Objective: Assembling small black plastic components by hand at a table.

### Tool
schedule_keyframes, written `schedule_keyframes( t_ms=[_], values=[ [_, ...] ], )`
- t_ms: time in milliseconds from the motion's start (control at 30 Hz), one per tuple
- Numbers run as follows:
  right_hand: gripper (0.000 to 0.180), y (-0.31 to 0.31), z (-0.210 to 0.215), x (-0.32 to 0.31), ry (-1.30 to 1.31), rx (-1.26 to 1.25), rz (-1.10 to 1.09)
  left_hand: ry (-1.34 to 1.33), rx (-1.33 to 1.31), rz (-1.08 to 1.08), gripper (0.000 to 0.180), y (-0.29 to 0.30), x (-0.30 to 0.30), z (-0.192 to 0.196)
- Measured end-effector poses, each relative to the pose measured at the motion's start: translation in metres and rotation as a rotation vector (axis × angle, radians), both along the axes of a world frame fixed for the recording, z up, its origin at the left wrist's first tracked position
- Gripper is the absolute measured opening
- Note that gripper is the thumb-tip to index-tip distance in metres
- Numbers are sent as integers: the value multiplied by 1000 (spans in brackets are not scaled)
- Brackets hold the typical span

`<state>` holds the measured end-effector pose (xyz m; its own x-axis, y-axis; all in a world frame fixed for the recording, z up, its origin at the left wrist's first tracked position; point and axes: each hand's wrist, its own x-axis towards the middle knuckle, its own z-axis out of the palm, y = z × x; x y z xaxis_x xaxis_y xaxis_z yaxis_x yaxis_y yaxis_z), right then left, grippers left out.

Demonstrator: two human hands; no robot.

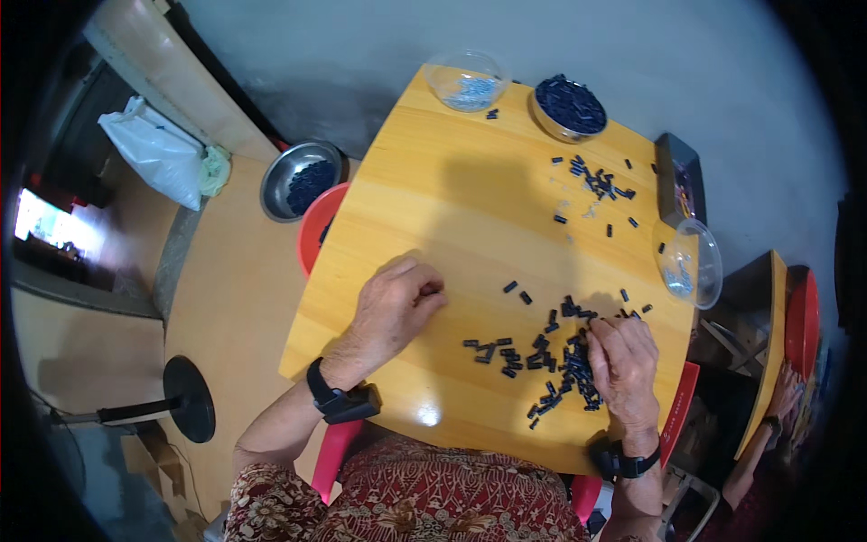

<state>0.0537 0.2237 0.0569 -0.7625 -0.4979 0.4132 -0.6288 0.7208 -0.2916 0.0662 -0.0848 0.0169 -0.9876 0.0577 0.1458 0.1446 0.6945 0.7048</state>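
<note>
My left hand [395,305] rests above the left part of the yellow wooden table [388,208]. Its fingers are curled together, and whatever they may hold is hidden. My right hand [625,363] is at the right edge of a loose pile of small black rectangular pieces [578,366]. Thumb and fingers are pinched together there, touching or just over the pile; I cannot make out what is between them. A few black pieces [518,292] lie apart from the pile, between the two hands.
At the far edge stand a clear bowl [438,83] of small pale parts and a bowl [571,135] heaped with black pieces. A second scatter [598,181], a dark tray [670,181] and a clear tub [709,262] lie right. A red basin [310,230] sits left. Another person's hand [784,390] shows far right.
</note>
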Motion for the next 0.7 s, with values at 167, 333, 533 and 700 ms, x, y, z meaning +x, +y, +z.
schedule_keyframes(
  t_ms=[167, 333, 533, 700],
  values=[
    [18, 3, -6, 0, -7, -25, -12, 20, -24, -17, 14, 3, 1, 2],
    [18, -4, -7, 4, -48, -133, 46, 164, -93, -71, 15, 17, 1, 1],
    [20, -16, -6, 10, -111, -188, 77, -22, -11, -59, 15, 17, 6, 3],
    [29, -29, -9, 20, -187, -313, 81, -484, 893, 18, 21, 36, 12, 21]
  ],
)
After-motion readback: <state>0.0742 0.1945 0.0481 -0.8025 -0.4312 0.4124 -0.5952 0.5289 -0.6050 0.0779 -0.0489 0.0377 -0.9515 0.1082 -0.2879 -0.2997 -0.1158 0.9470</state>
